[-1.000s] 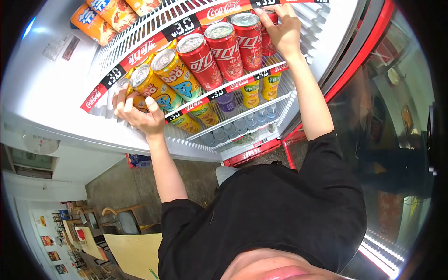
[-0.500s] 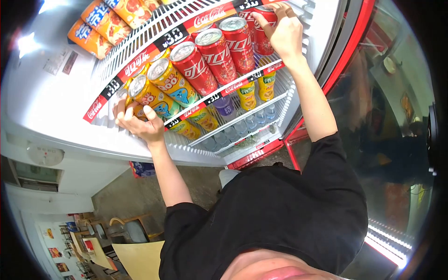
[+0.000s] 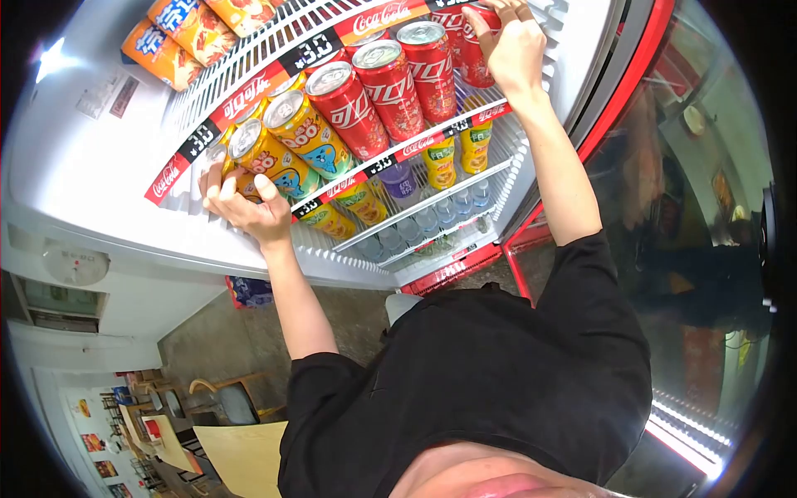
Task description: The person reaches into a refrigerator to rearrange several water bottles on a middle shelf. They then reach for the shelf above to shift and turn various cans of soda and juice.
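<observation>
My left hand (image 3: 245, 207) is at the left end of a fridge shelf, its fingers and thumb curved around a yellow drink can (image 3: 246, 185) that they mostly hide. Beside it stand more yellow cans with a blue cartoon figure (image 3: 314, 137). At the shelf's right end, my right hand (image 3: 513, 48) has its thumb across the front of a red cola can (image 3: 475, 62), and its other fingers reach over the top and far side. Several red cola cans (image 3: 386, 91) fill the middle of the same shelf.
Orange cans (image 3: 195, 33) stand on the shelf above. Below are yellow bottles (image 3: 440, 164), a purple-labelled bottle (image 3: 400, 184) and clear bottles (image 3: 425, 220). A price-label strip (image 3: 415, 148) edges the shelf. The glass door (image 3: 689, 207) stands open at right; a table (image 3: 241, 456) is behind left.
The view has shifted slightly, so the upper cans sit higher in the frame. Both hands keep nearly the same places at the two shelf ends.
</observation>
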Action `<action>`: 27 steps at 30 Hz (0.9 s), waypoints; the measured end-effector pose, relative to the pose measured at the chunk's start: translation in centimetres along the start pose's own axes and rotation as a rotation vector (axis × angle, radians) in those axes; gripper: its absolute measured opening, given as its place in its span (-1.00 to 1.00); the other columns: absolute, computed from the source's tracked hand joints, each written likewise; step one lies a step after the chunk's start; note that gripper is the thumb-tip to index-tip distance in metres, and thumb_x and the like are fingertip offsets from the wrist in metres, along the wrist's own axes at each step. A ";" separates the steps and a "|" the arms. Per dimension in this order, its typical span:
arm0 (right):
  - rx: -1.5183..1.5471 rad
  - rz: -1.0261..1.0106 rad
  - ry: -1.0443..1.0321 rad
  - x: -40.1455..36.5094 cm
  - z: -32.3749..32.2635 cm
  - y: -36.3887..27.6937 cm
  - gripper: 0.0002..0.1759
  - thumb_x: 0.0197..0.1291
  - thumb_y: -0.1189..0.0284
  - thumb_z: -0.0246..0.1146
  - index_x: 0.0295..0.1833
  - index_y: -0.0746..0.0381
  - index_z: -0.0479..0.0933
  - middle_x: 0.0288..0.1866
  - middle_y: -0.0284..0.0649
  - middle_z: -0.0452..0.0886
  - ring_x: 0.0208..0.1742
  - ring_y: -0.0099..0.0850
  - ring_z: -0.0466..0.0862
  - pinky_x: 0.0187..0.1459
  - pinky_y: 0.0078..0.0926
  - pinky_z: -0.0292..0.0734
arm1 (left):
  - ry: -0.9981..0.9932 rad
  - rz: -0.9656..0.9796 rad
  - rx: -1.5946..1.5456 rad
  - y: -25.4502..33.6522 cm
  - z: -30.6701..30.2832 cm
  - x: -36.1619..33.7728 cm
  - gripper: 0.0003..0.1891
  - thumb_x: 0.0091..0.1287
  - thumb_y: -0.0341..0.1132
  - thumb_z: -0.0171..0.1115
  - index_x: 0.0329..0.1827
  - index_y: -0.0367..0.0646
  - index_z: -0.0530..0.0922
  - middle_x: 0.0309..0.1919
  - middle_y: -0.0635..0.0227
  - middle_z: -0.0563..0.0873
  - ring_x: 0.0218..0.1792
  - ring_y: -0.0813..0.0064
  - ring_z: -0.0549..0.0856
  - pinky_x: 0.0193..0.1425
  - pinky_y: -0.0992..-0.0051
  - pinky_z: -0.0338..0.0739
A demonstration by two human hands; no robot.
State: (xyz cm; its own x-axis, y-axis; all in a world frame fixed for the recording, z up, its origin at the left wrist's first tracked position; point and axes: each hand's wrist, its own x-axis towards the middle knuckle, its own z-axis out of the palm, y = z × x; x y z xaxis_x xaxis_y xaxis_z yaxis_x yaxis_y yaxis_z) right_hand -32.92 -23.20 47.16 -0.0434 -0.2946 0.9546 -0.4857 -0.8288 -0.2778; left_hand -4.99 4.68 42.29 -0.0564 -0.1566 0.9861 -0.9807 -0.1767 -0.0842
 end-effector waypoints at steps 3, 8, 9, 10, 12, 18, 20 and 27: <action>-0.010 -0.031 0.014 0.5 -0.2 0.2 -0.74 0.11 0.49 0.52 -0.10 0.33 0.68 -0.26 0.07 0.71 -0.23 0.05 0.72 -0.13 -0.14 0.64 | 0.005 0.004 0.002 0.0 0.1 0.1 -0.70 0.49 -0.15 0.14 0.03 -0.23 0.45 0.24 0.04 0.62 0.28 -0.07 0.49 0.43 -0.07 0.32; -0.047 0.017 -0.023 0.4 -0.3 0.2 -0.75 0.12 0.50 0.51 -0.11 0.33 0.67 -0.19 0.08 0.70 -0.15 0.05 0.72 -0.09 -0.11 0.63 | 0.006 0.007 0.003 0.1 0.1 0.2 -0.71 0.48 -0.17 0.14 0.03 -0.22 0.46 0.22 0.02 0.63 0.27 -0.07 0.50 0.39 -0.05 0.33; -0.036 -0.006 -0.009 0.1 -0.3 0.1 -0.76 0.12 0.50 0.50 -0.11 0.32 0.66 -0.19 0.07 0.70 -0.14 0.05 0.72 -0.09 -0.11 0.63 | 0.007 0.007 0.007 0.2 0.1 0.2 -0.71 0.47 -0.16 0.14 0.03 -0.22 0.47 0.22 0.02 0.63 0.27 -0.06 0.50 0.38 -0.05 0.33; -0.040 -0.058 0.027 -0.1 -0.1 0.2 -0.77 0.12 0.50 0.50 -0.13 0.30 0.66 -0.19 0.06 0.70 -0.12 0.05 0.72 -0.07 -0.12 0.63 | 0.008 0.007 0.020 0.1 0.1 0.1 -0.70 0.47 -0.16 0.14 0.03 -0.23 0.47 0.21 0.02 0.63 0.27 -0.06 0.51 0.37 -0.04 0.33; -0.061 -0.078 0.071 -0.5 0.9 0.7 -0.80 0.11 0.52 0.49 -0.15 0.25 0.66 -0.19 0.03 0.70 -0.06 0.03 0.71 -0.02 -0.16 0.64 | 0.012 0.021 -0.014 -0.5 0.1 0.0 -0.69 0.47 -0.15 0.15 0.04 -0.23 0.50 0.23 0.03 0.62 0.26 -0.06 0.51 0.36 -0.02 0.32; -0.156 -0.199 0.106 -0.7 0.8 1.0 -0.70 0.22 0.36 0.46 0.00 0.29 0.70 -0.06 0.01 0.70 0.07 -0.02 0.66 0.17 -0.10 0.55 | 0.042 0.018 -0.038 -0.4 0.2 0.2 -0.71 0.47 -0.15 0.17 -0.02 -0.22 0.52 0.23 0.04 0.62 0.26 -0.07 0.48 0.41 -0.05 0.34; -0.198 -0.166 0.133 -0.8 0.2 -0.5 -0.73 0.20 0.42 0.42 0.00 0.25 0.69 -0.11 -0.02 0.64 0.02 -0.08 0.66 0.11 -0.11 0.56 | 0.041 0.012 -0.032 -0.3 0.2 0.1 -0.72 0.47 -0.14 0.17 -0.03 -0.21 0.52 0.22 0.04 0.62 0.25 -0.07 0.49 0.41 -0.06 0.34; 0.218 -0.203 -0.398 -1.0 -2.1 -3.9 -0.45 0.12 0.40 0.47 0.26 0.18 0.60 0.14 -0.13 0.61 -0.29 -0.31 0.56 -0.22 -0.34 0.55 | 0.018 -0.001 -0.041 -0.3 -0.1 0.0 -0.72 0.48 -0.15 0.16 -0.01 -0.20 0.52 0.22 0.04 0.63 0.26 -0.05 0.49 0.41 -0.05 0.35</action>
State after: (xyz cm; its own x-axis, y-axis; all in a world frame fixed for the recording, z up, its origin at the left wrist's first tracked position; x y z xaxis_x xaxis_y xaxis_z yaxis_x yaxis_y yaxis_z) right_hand -32.77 -18.68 47.50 0.3907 -0.2401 0.8887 -0.2540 -0.9560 -0.1466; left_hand -4.69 4.79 42.37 -0.0579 -0.1391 0.9886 -0.9876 -0.1365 -0.0770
